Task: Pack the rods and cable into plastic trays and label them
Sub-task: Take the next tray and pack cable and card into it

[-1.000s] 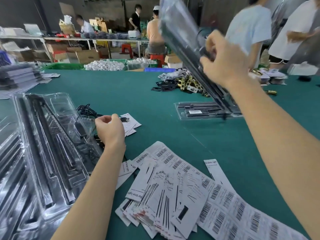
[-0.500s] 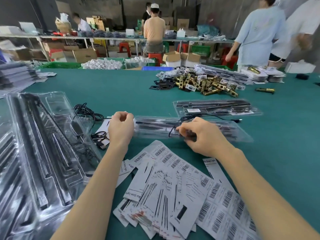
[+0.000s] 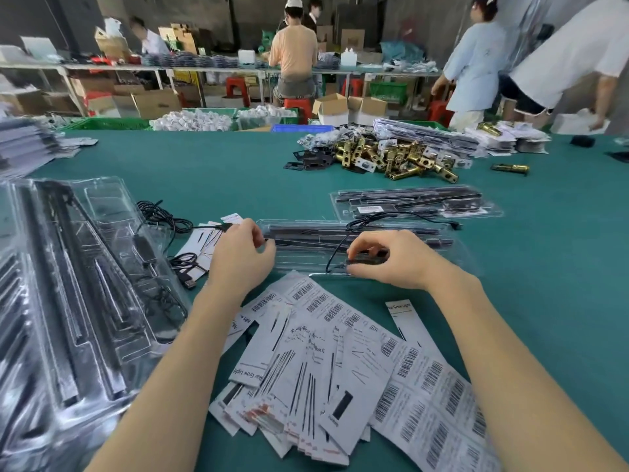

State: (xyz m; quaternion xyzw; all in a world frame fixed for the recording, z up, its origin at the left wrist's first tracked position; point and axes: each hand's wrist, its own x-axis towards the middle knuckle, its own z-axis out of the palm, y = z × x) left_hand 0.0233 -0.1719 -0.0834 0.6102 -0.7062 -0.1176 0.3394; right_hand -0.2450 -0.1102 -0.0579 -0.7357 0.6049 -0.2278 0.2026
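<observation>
A clear plastic tray (image 3: 299,258) with black rods (image 3: 340,233) in it lies flat on the green table in front of me. My left hand (image 3: 240,258) grips the tray's left end with curled fingers. My right hand (image 3: 391,258) pinches the small black box (image 3: 367,260) of a black cable (image 3: 381,218), which loops over the tray. A closed, labelled tray (image 3: 415,204) lies just behind. Paper labels with barcodes (image 3: 340,362) are spread between my forearms.
A stack of clear trays (image 3: 68,301) with rods fills the left. Loose black cables (image 3: 160,216) lie beside it. A pile of brass latches (image 3: 391,156) sits farther back. Several people work at benches beyond the table.
One second ago my right hand held the tray high in the air. It came down flat onto the table, and both hands moved onto it; the right hand now holds the cable's box.
</observation>
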